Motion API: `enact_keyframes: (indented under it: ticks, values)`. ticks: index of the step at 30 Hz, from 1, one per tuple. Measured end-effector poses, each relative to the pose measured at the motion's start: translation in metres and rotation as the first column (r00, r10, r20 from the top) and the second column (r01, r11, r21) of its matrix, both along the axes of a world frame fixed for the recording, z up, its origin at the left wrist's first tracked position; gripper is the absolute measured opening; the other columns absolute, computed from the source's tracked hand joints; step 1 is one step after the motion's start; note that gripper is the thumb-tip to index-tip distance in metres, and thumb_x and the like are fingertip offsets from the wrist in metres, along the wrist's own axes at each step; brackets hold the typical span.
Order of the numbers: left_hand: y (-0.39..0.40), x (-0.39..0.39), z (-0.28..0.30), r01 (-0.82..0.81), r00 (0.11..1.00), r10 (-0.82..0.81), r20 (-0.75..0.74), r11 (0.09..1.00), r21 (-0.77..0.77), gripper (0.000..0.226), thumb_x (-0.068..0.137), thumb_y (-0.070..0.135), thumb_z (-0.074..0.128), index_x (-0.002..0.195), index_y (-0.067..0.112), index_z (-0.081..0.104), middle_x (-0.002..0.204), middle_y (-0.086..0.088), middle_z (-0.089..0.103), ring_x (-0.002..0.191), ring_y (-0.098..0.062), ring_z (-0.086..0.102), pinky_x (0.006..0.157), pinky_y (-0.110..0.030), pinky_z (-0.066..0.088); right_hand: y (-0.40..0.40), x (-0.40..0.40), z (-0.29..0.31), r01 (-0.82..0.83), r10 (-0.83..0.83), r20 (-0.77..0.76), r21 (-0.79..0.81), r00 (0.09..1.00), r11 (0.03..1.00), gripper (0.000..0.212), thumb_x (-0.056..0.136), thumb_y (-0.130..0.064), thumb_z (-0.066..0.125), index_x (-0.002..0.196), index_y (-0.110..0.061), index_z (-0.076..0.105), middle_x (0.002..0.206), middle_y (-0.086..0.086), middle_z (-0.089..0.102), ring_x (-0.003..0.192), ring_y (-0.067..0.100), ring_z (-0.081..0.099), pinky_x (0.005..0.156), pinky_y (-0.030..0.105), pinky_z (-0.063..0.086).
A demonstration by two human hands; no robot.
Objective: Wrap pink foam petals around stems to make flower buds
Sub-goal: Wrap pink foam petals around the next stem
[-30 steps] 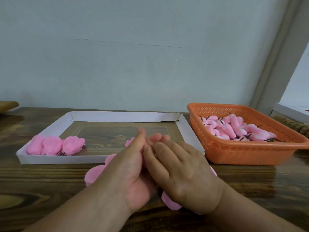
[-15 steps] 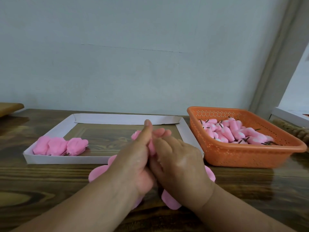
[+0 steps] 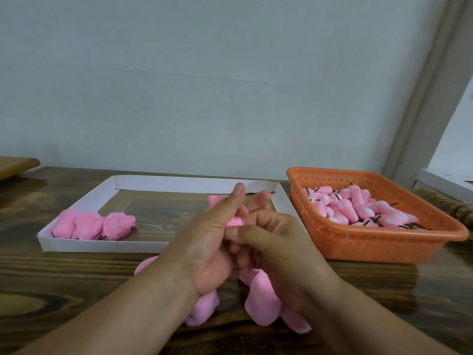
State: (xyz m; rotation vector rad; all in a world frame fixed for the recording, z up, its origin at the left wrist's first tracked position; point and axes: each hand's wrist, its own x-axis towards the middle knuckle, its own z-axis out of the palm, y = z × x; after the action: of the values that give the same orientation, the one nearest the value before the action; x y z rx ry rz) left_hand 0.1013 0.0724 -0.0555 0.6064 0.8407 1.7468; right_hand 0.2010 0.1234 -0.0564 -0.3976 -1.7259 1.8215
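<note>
Whereas a second earlier our palms had lain nearly flat against each other, low over the tabletop (image 3: 76,283), we had now raised them and curled the fingers. Our left hand (image 3: 204,242) and right hand (image 3: 279,242) each pinched the pink foam petal (image 3: 234,221) between them, the stem hidden inside the grip. We judged the wrap to be tightening into a bud. Loose petals (image 3: 261,301) lay beneath; finished buds (image 3: 358,208) filled the orange basket (image 3: 384,244).

Ahead of the left hand (image 3: 204,242) stands the white tray (image 3: 99,245); right of the right hand (image 3: 279,242), the orange basket (image 3: 378,245). Bare worktop (image 3: 64,283) lies open leftward; loose petals (image 3: 261,303) crowd underneath.
</note>
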Motion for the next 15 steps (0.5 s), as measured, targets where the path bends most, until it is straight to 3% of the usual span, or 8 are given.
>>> enact_keyframes:
  ticks: [2,4,6,8,9,11,13,15]
  values:
    - [0.002,0.0,0.002,-0.03,1.0,0.03,-0.003,0.999,-0.013,0.034,0.064,0.046,0.066,0.048,0.02,0.05,0.099,-0.001,0.074,0.08,-0.017,0.07,0.085,-0.039,0.03,0.002,-0.001,0.001,-0.019,0.019,0.02,-0.009,1.0,1.0,0.021,0.081,-0.001,0.065,0.062,-0.008,0.062,0.057,0.011,0.056,0.043,0.014,0.048,0.04,0.021,0.04]
    - [0.003,0.003,0.005,-0.089,0.994,0.09,0.059,0.996,-0.007,0.035,0.065,0.042,0.066,0.044,0.018,0.051,0.092,-0.004,0.075,0.075,-0.018,0.073,0.077,-0.035,0.046,0.003,-0.002,-0.001,0.083,-0.091,0.011,0.324,0.996,0.943,0.014,0.082,-0.003,0.066,0.074,-0.014,0.067,0.059,0.001,0.061,0.048,0.009,0.055,0.045,0.022,0.045]
    - [0.004,0.006,0.008,-0.132,0.983,0.131,0.129,0.991,0.0,0.034,0.063,0.038,0.067,0.043,0.015,0.053,0.088,-0.007,0.076,0.074,-0.018,0.074,0.06,-0.035,0.058,0.003,-0.004,-0.004,0.21,-0.26,-0.033,0.694,0.965,0.689,0.021,0.079,-0.011,0.066,0.096,-0.022,0.07,0.068,-0.009,0.061,0.059,0.007,0.06,0.056,0.028,0.051]
    - [0.005,0.01,0.009,-0.173,0.979,0.171,0.115,0.985,0.012,0.033,0.061,0.039,0.069,0.043,0.016,0.054,0.086,-0.005,0.076,0.075,-0.014,0.073,0.056,-0.032,0.058,0.004,-0.007,-0.008,0.314,-0.403,-0.122,0.834,0.907,0.454,0.021,0.075,-0.021,0.064,0.096,-0.018,0.068,0.066,-0.015,0.054,0.058,0.005,0.055,0.054,0.032,0.048]
    - [0.005,0.011,0.009,-0.189,0.978,0.186,0.097,0.982,0.025,0.032,0.06,0.039,0.069,0.043,0.017,0.054,0.087,-0.005,0.076,0.077,-0.012,0.073,0.058,-0.031,0.059,0.003,-0.009,-0.008,0.366,-0.438,-0.174,0.838,0.882,0.405,0.017,0.074,-0.022,0.063,0.089,-0.016,0.068,0.062,-0.017,0.05,0.055,0.003,0.05,0.05,0.028,0.044]
    - [0.005,0.011,0.008,-0.188,0.98,0.183,0.073,0.98,0.062,0.029,0.059,0.038,0.07,0.045,0.018,0.055,0.092,-0.005,0.076,0.081,-0.011,0.073,0.062,-0.03,0.059,-0.002,-0.01,-0.008,0.429,-0.441,-0.228,0.791,0.868,0.435,0.006,0.074,-0.018,0.065,0.079,-0.015,0.067,0.055,-0.015,0.05,0.05,0.005,0.046,0.046,0.025,0.04]
    - [0.002,0.008,0.007,-0.141,0.99,0.137,0.035,0.983,0.121,0.026,0.06,0.035,0.072,0.048,0.018,0.059,0.094,-0.005,0.075,0.085,-0.012,0.073,0.063,-0.03,0.059,-0.005,-0.01,-0.006,0.391,-0.344,-0.207,0.652,0.916,0.649,0.007,0.08,-0.011,0.069,0.074,-0.01,0.066,0.056,0.0,0.061,0.05,0.017,0.054,0.047,0.036,0.046]
    - [-0.002,0.005,0.006,-0.083,0.994,0.094,-0.064,0.984,0.156,0.026,0.066,0.034,0.077,0.05,0.019,0.062,0.096,-0.004,0.075,0.085,-0.015,0.072,0.069,-0.035,0.058,-0.005,-0.006,0.0,0.272,-0.198,-0.192,0.528,0.961,0.804,0.011,0.082,-0.004,0.069,0.074,-0.011,0.068,0.059,0.005,0.065,0.049,0.019,0.057,0.047,0.034,0.049]
